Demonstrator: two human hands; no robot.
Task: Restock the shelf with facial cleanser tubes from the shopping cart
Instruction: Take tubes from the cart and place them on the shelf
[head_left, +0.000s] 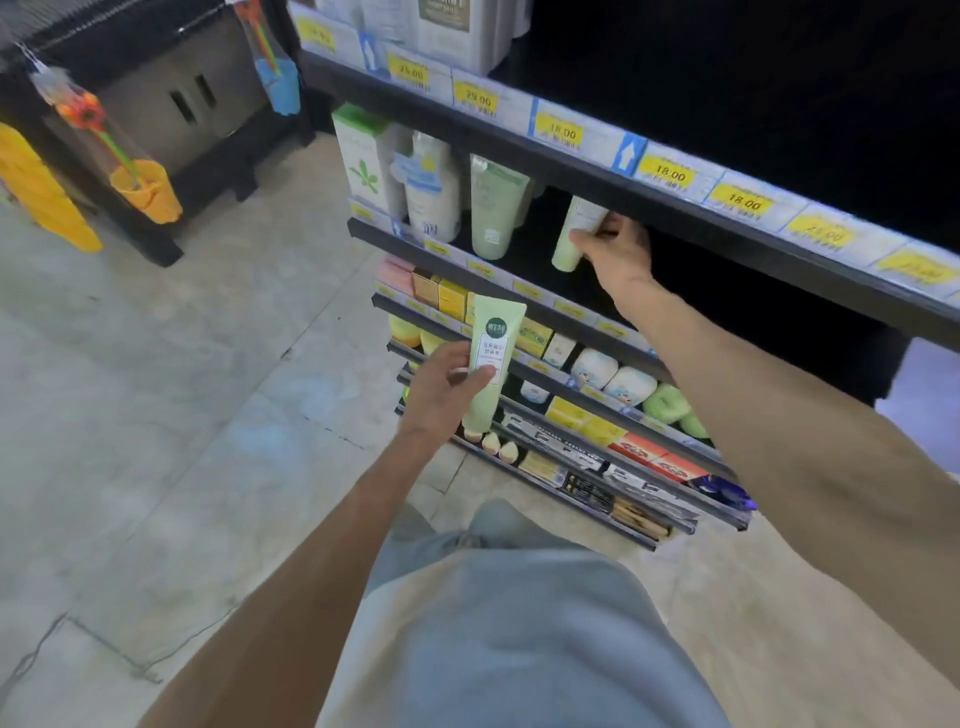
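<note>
While right hand (618, 254) grips tube (574, 236), shelf lip (675, 208) perhaps blocks

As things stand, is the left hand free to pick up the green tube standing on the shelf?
Probably not: the left hand already holds a green tube in its grip, though nothing blocks the standing tube.

The dark metal shelf (415, 244) with yellow price tags carries a white green-leafed box (363, 161), a white tube (434, 192) and a pale green tube (493, 213) standing side by side.
</note>
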